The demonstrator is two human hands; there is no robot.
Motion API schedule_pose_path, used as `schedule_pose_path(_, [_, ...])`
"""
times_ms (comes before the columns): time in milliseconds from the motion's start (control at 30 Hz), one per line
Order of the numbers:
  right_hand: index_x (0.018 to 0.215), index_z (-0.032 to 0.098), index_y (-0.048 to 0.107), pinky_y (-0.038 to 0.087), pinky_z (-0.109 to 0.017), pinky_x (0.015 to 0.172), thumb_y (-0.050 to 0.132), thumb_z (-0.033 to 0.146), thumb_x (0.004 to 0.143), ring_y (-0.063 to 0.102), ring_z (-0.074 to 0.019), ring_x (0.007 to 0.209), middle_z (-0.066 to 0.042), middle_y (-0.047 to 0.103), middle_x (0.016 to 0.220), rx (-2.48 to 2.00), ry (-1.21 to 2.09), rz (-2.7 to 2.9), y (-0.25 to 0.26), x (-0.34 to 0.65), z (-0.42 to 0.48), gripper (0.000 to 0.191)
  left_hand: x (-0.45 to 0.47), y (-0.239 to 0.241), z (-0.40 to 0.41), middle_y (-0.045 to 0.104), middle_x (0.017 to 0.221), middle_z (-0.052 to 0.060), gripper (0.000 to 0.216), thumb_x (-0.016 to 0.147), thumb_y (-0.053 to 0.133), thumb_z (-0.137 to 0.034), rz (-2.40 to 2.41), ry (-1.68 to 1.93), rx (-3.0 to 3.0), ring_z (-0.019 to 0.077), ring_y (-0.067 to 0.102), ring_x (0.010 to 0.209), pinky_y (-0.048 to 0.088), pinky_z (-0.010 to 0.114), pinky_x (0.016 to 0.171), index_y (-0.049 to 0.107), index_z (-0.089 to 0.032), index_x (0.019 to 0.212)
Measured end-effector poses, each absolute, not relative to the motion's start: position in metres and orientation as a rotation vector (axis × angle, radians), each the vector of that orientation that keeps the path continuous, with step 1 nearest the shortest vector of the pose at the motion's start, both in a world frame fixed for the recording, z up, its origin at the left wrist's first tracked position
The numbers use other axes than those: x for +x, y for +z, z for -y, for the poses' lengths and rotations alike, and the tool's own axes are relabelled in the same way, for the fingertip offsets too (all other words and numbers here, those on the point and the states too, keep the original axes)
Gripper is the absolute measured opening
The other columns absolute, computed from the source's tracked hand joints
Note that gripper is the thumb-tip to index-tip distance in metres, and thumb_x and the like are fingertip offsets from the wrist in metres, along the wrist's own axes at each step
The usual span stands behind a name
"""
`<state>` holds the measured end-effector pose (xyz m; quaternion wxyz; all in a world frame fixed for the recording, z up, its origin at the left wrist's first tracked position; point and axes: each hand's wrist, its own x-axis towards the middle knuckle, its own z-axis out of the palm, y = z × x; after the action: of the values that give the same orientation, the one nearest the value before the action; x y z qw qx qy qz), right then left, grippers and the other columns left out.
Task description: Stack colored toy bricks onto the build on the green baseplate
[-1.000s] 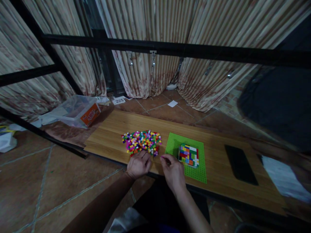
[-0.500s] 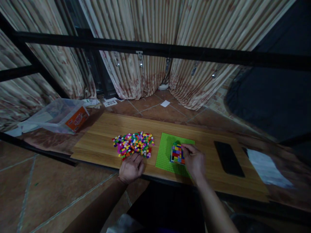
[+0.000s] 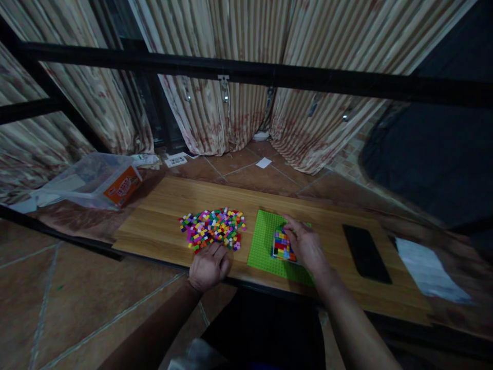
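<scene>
Block, bright and many-coloured, sits on the green plate, right of the pile, and here is the right hand leaning over it! The palm covers the block's right side, thumb and forefinger brought close together at its far edge. Is there a brick between those fingertips? Too small and dim to say; I cannot tell whether this hand grasps anything. The block's near left corner shows clear, red, blue, yellow and orange on top, with green at the far edge.

Across to the left hand: back of the hand up, fingers bent, parked at the near edge of the pile. The fingertips are hidden, so whether it holds a brick, I cannot tell. And what a pile, loose little bricks in pink, yellow, white, green, red and purple, spread over the wooden table, just left of the plate and apart from it.

Out right, a black slab lies flat on the table, with a white paper just past the table's end. Far left, a clear tub with an orange label. Behind it all, striped curtains beyond a dark bar.
</scene>
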<state>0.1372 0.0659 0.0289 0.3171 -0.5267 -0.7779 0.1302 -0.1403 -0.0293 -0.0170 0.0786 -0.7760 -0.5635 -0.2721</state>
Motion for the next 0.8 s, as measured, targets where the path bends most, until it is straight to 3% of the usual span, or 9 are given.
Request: schedule_pose_path(800, [0.128, 0.022, 0.06, 0.052, -0.035, 0.084, 0.05, 0.019, 0.084, 0.067, -0.0185, 0.083, -0.004, 0.073, 0.089, -1.416, 0.511, 2.041, 0.0344, 0.1396, -0.0756, 0.045, -0.1408, -0.0159, 0.0296, 0.062, 0.081, 0.006, 0.012, 0.085, 0.05, -0.018, 1.691, -0.814, -2.353, 0.0164, 0.058, 0.072, 0.048, 0.029, 0.067, 0.061, -0.018, 0.083])
